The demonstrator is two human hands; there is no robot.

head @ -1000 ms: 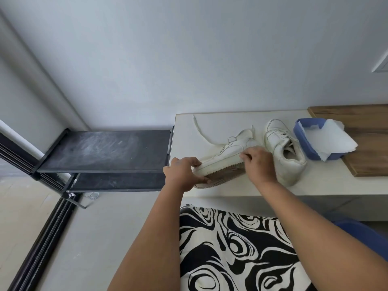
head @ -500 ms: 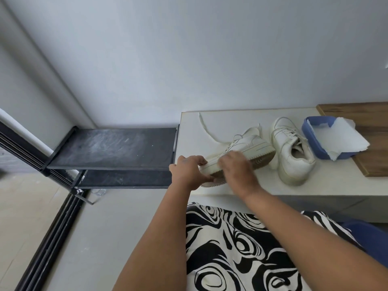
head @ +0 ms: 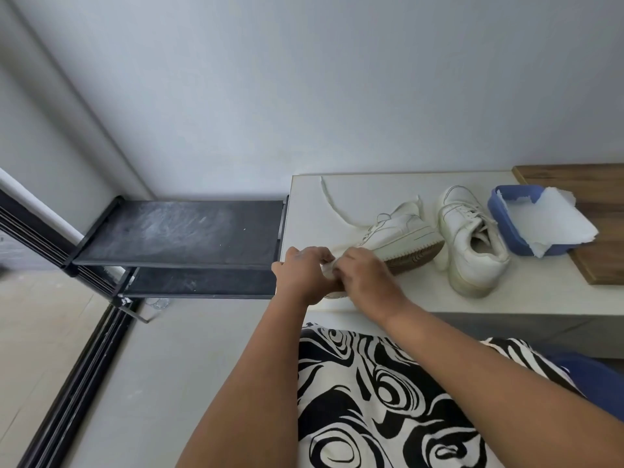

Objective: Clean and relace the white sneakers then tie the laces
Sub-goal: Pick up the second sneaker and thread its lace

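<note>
Head view: both hands' fingers [head: 324, 256] clenched on tilted sneaker's [head: 395, 236] toe at bench [head: 506, 298] front-left edge.

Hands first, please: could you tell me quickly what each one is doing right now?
Left hand: closed on the toe of the tilted sneaker.
Right hand: closed, pressing something white against that toe.

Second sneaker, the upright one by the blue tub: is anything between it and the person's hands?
Yes. The tilted sneaker that both the left hand and the right hand are gripping at its toe lies between them and the second sneaker. Nothing else visibly stands between them on the white counter.
</note>
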